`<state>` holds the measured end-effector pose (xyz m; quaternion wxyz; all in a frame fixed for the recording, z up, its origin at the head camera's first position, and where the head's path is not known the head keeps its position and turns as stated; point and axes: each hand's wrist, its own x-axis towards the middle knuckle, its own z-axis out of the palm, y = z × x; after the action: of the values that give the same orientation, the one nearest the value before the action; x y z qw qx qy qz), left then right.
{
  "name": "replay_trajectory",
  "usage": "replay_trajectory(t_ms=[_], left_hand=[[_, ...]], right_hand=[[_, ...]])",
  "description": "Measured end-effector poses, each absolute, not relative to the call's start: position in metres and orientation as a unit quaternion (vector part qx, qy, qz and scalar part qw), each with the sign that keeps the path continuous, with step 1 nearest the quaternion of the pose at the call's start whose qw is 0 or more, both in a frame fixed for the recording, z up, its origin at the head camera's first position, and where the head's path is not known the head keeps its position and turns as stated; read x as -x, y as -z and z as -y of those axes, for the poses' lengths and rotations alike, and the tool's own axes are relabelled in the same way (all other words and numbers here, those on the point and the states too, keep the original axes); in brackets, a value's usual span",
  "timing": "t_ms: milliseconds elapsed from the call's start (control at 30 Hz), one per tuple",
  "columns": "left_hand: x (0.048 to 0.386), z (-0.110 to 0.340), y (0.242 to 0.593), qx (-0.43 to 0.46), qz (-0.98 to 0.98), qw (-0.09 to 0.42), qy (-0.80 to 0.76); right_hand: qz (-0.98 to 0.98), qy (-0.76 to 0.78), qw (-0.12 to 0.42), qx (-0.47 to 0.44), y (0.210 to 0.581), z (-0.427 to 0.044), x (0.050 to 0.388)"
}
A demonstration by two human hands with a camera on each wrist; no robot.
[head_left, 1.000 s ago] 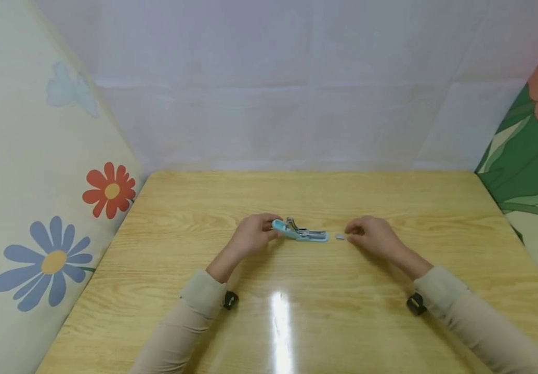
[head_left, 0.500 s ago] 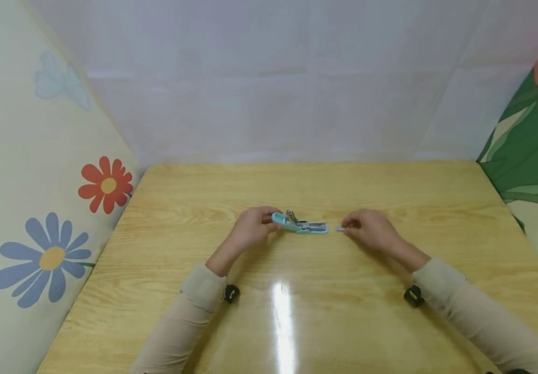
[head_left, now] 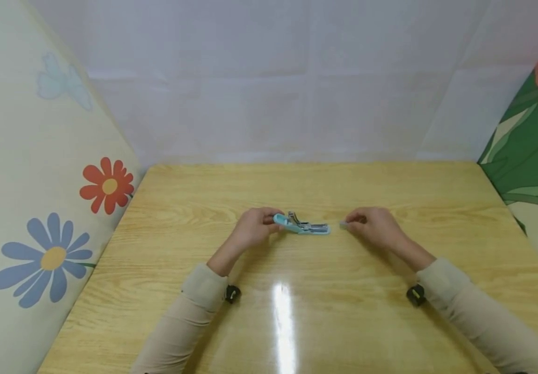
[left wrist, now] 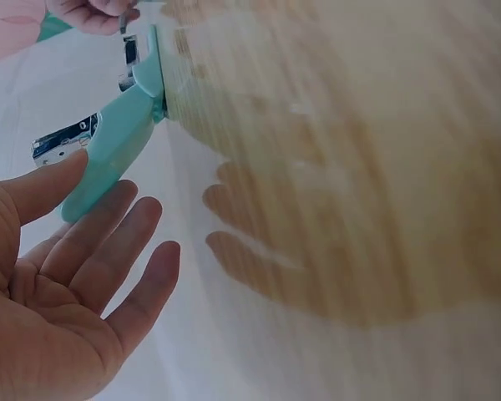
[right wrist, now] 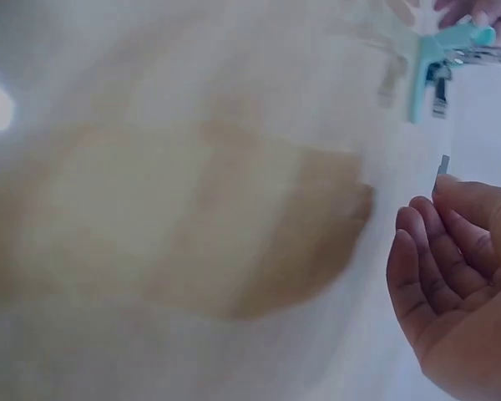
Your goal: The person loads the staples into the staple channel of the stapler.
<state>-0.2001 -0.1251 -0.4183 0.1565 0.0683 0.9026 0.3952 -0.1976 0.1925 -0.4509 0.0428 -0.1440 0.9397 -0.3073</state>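
A light-blue stapler (head_left: pixel 292 224) lies opened out on the table, its metal magazine pointing right and its top part tilted up at the left. My left hand (head_left: pixel 252 228) pinches the raised end of the stapler (left wrist: pixel 121 142) between thumb and fingers, the other fingers spread. Just right of the stapler's tip, my right hand (head_left: pixel 377 227) pinches a small grey strip of staples (head_left: pixel 343 225). In the right wrist view the strip (right wrist: pixel 442 171) sticks up from thumb and fingertip, apart from the stapler (right wrist: pixel 419 79).
The wood-grain table (head_left: pixel 203 192) has a bright light reflection near its front. A pale cloth wall (head_left: pixel 269 114) stands behind it, with flower-patterned panels at left and right. Dark devices (head_left: pixel 233 294) are strapped at both wrists.
My right hand has taken hold of the strip, which lay on the table one second ago, and has it slightly farther right. My left hand keeps its grip on the stapler.
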Motion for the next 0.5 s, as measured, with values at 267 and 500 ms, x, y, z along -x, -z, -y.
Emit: replay_trajectory(t_ms=[267,500], left_hand=[[0.201,0.125,0.419,-0.061,-0.894,0.174,-0.409],[0.202,0.125,0.420,-0.066,-0.884,0.182,-0.425]], right_hand=[[-0.934,0.323,0.014,0.150,0.423,-0.197,0.203],[-0.932,0.325,0.006,0.159,0.406,-0.196,0.207]])
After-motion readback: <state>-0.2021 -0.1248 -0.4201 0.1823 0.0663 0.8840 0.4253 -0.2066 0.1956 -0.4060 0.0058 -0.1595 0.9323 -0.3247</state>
